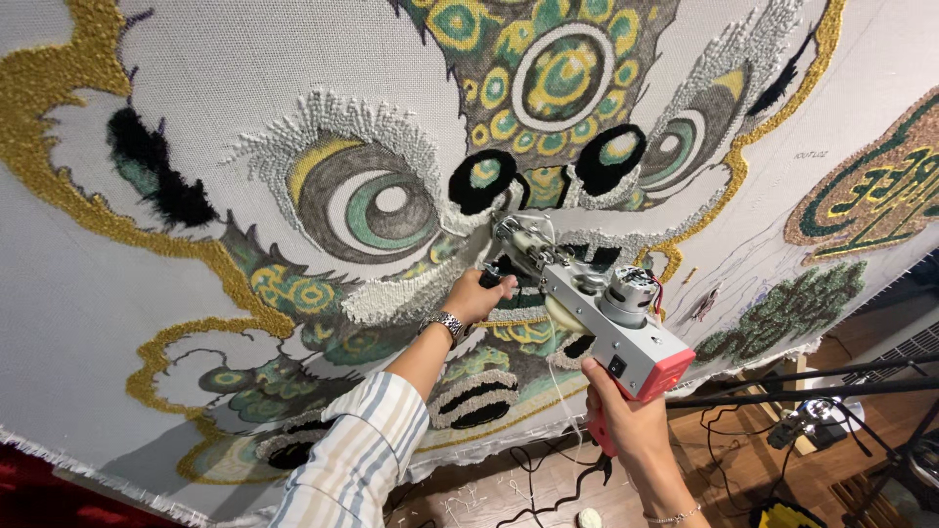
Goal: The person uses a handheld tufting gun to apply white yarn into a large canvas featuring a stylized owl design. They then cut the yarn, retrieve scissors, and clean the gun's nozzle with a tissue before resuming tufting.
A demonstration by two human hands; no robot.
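Note:
A grey and red tufting gun (597, 318) is pressed nose-first against a stretched white backing cloth (196, 98) tufted with a big-eyed creature face in green, gold, black and white. My right hand (626, 416) grips the gun's red rear handle from below. My left hand (477, 293), with a metal wristwatch and a striped sleeve, is closed around the gun's front handle close to the cloth. A thin pale yarn runs down from the gun.
A gold tufted outline (59, 186) curves at the left. A green and gold patch (871, 196) sits at the right. Black stand bars (802, 386) cross at the lower right over a wooden floor with dark cables (548, 489) and yarn scraps.

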